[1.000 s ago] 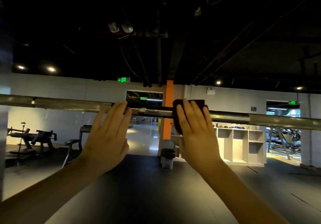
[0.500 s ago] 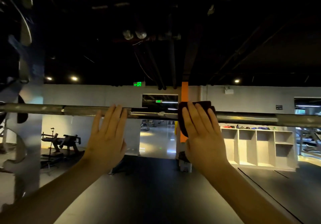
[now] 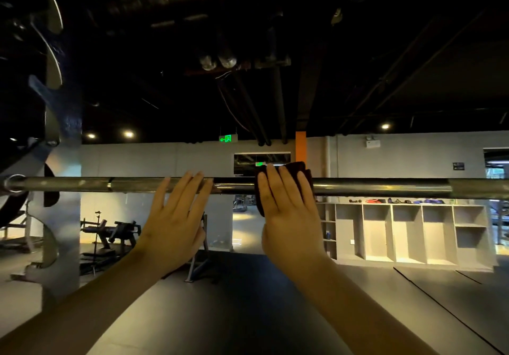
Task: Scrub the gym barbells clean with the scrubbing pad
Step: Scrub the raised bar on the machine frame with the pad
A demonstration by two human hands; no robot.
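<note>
A long steel barbell (image 3: pixel 380 186) runs level across the view at about head height. My left hand (image 3: pixel 176 217) lies flat against its shaft with straight fingers reaching over the bar. My right hand (image 3: pixel 289 217) presses a dark maroon scrubbing pad (image 3: pixel 298 168) onto the bar just right of centre, fingers straight over the pad. Most of the pad is hidden behind that hand; only its top edge and left side show.
The bar's left end sits in a rack upright (image 3: pixel 60 217) with dark weight plates (image 3: pixel 16 112) above. Behind stand a weight bench (image 3: pixel 110 233), grey cubby shelves (image 3: pixel 413 233) and an orange column (image 3: pixel 300 146). Dark floor mats (image 3: pixel 248 299) lie below.
The view has swung left, bringing the rack upright and plates into sight. Both hands have kept their flat hold on the bar, with the right hand and pad still just right of the left.
</note>
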